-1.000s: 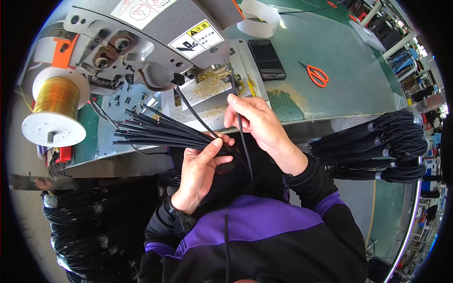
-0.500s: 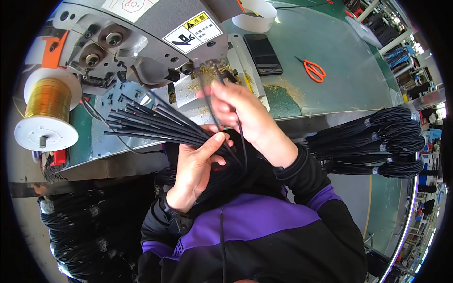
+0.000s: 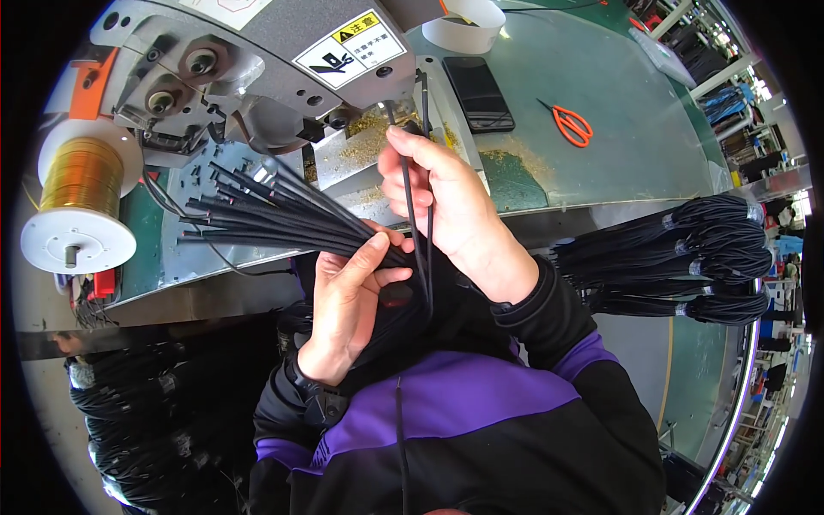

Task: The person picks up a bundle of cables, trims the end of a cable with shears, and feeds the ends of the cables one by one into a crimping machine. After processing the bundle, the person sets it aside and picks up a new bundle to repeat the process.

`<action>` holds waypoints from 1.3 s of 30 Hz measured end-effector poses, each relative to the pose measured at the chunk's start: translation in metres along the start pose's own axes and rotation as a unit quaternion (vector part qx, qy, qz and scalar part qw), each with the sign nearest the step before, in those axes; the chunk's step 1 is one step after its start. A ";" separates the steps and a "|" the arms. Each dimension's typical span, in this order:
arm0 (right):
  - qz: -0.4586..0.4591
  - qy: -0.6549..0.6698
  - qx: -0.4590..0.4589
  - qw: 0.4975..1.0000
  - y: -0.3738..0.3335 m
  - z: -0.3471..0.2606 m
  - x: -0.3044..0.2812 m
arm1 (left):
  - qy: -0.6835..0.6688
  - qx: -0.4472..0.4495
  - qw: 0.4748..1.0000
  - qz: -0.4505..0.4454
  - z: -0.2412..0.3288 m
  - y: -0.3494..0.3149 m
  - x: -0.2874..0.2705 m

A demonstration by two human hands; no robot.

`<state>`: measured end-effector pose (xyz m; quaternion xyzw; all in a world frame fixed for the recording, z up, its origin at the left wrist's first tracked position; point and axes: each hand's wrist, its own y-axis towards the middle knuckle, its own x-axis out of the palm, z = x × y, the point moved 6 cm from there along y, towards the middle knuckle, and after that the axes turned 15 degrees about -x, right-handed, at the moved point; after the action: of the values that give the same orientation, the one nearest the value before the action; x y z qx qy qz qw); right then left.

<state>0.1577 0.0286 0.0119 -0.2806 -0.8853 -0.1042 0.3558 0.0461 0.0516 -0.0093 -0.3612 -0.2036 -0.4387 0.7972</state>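
Note:
My left hand (image 3: pixel 348 296) is closed around a fan of thin black cords (image 3: pixel 275 221), whose cut ends point left beneath the machine. My right hand (image 3: pixel 451 193) pinches a single black cord (image 3: pixel 409 184) between thumb and fingers. That cord runs up to the underside of the grey machine head (image 3: pixel 283 51) and hangs down in front of my left hand. A second strand rises beside it, just behind my right fingers. Whether the pinched cord's upper end sits inside the machine is hard to make out.
Gold wire fills a white spool (image 3: pixel 86 176) at the left. Golden scraps (image 3: pixel 365 142) litter the machine's plate. Farther right lie a black phone (image 3: pixel 478 93) and orange-handled scissors (image 3: pixel 571 126). Tied cord bundles hang at the right (image 3: pixel 669 257) and lower left (image 3: pixel 146 421).
My right hand has shifted slightly right, and its fingers now pinch the cord just below the machine head. The fan of cords in my left hand has moved a little left.

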 end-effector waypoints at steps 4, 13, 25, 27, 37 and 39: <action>-0.026 -0.110 -0.050 0.992 -0.006 -0.007 -0.002 | 0.047 -0.028 0.998 0.013 -0.009 0.002 -0.002; -0.059 -0.243 -0.160 0.955 -0.029 -0.020 -0.003 | 0.134 -0.066 0.988 -0.026 -0.021 -0.002 0.007; 0.022 -0.164 -0.089 0.982 0.001 -0.015 -0.001 | 0.035 0.018 0.999 0.002 -0.002 0.002 0.004; -0.015 -0.220 -0.107 0.970 -0.006 -0.013 0.001 | 0.043 0.017 0.999 0.010 -0.003 0.005 0.001; -0.011 -0.186 -0.119 0.975 -0.019 -0.020 0.002 | 0.032 0.054 0.998 0.025 0.000 0.003 -0.003; 0.000 -0.176 -0.120 0.977 -0.008 -0.018 -0.001 | 0.016 0.055 0.998 0.027 0.005 0.001 0.002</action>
<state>0.1640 0.0148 0.0245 -0.3352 -0.9151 -0.1583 0.1586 0.0477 0.0543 -0.0052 -0.3155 -0.2047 -0.4109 0.8305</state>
